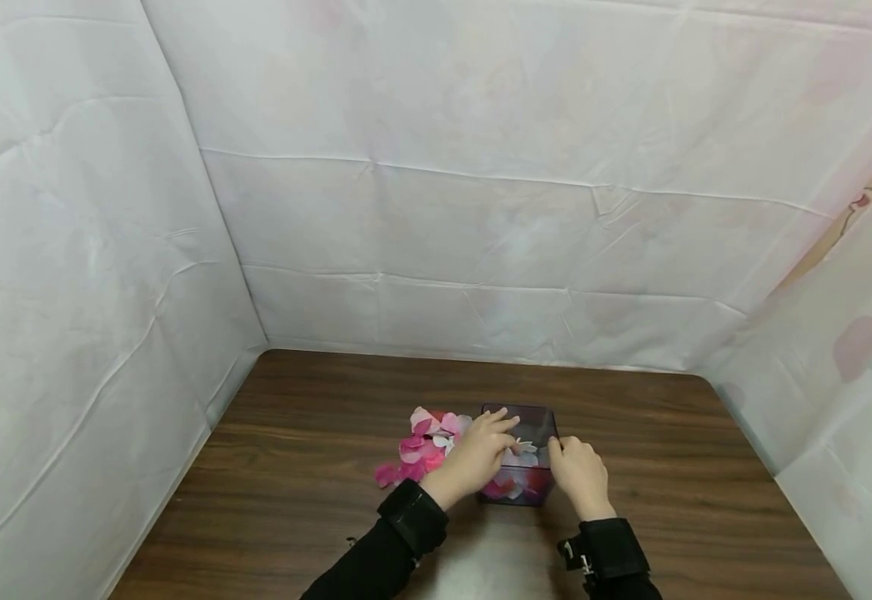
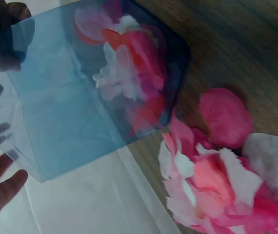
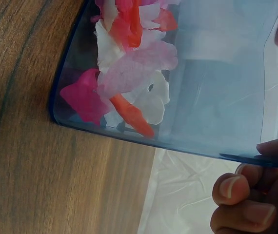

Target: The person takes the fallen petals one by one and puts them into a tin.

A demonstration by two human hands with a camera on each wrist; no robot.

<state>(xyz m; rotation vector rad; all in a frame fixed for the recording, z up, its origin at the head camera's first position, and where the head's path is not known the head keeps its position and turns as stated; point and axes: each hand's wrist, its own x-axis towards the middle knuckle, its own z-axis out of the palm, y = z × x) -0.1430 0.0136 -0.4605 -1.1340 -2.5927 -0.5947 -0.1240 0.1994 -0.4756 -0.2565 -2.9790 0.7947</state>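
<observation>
A see-through, dark-tinted plastic bin (image 1: pixel 522 421) stands on the table with loose fabric flower petals (image 3: pixel 134 68) in its bottom. My right hand (image 1: pixel 580 472) pinches the bin's right rim between thumb and curled fingers, as the right wrist view shows. Over the left side of the bin's mouth is my left hand (image 1: pixel 473 457), its fingers spread. Some of its fingertips show through the plastic in the left wrist view; no petal is visible in that hand. A heap of pink, white and magenta petals (image 2: pixel 217 190) lies close against the bin's left side.
The brown wood-grain table (image 1: pixel 316 400) runs back to white cloth walls (image 1: pixel 473 225) on the left, rear and right. One magenta petal (image 1: pixel 386 475) sits at the heap's left edge. Dark bands (image 1: pixel 415 518) wrap both wrists.
</observation>
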